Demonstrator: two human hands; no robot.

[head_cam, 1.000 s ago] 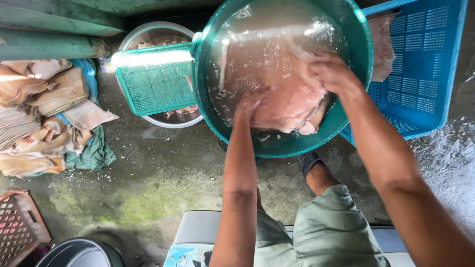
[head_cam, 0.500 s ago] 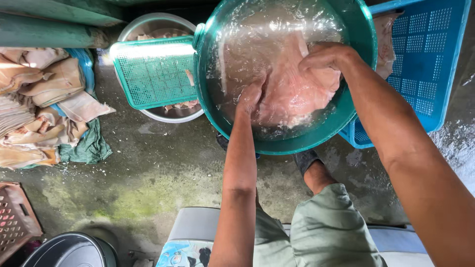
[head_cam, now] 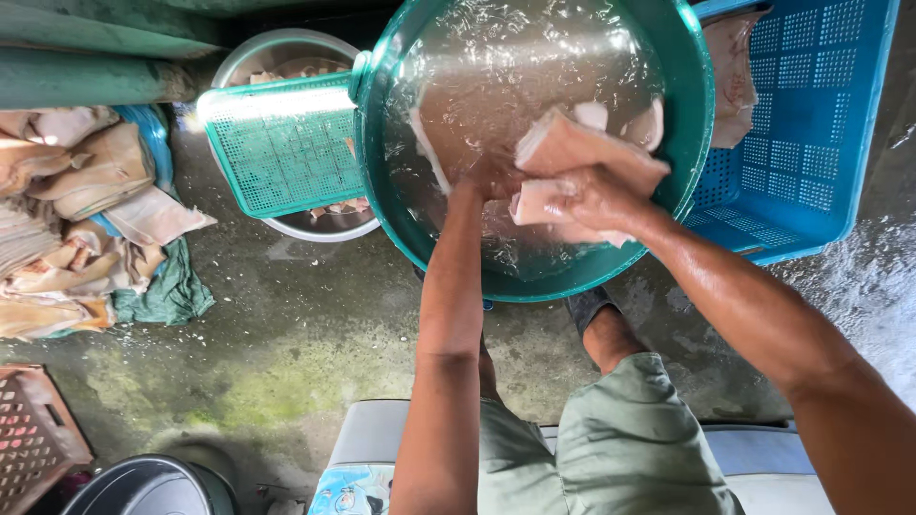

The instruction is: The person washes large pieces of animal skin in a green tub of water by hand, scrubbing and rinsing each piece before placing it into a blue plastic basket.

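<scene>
Since half a second ago, both hands have drawn closer together near the middle of the green basin [head_cam: 687, 143], and the pale slab of meat [head_cam: 582, 148] has been lifted partly out of the water (earlier it lay flat under the surface). The right hand [head_cam: 592, 200] now has its fingers clamped around the lower part of the slab, whose upper end sticks up above the waterline at a tilt. The left hand [head_cam: 491, 176] is in the water just beside it, touching the slab's left edge; its fingers are under the rippled surface, so I cannot tell whether they are curled or spread.

More pale pieces [head_cam: 649, 119] float in the cloudy water behind the slab. Left of the basin, touching its rim, a light green perforated tray [head_cam: 281, 143] lies across a metal bowl [head_cam: 286, 52] that holds further pieces. To the right stands a blue plastic crate [head_cam: 811, 124] with a pale piece hanging at its inner corner. Farther left on the wet concrete floor [head_cam: 286, 324], a heap of pale skins [head_cam: 86, 210] rests over a dark green cloth [head_cam: 167, 296].
</scene>
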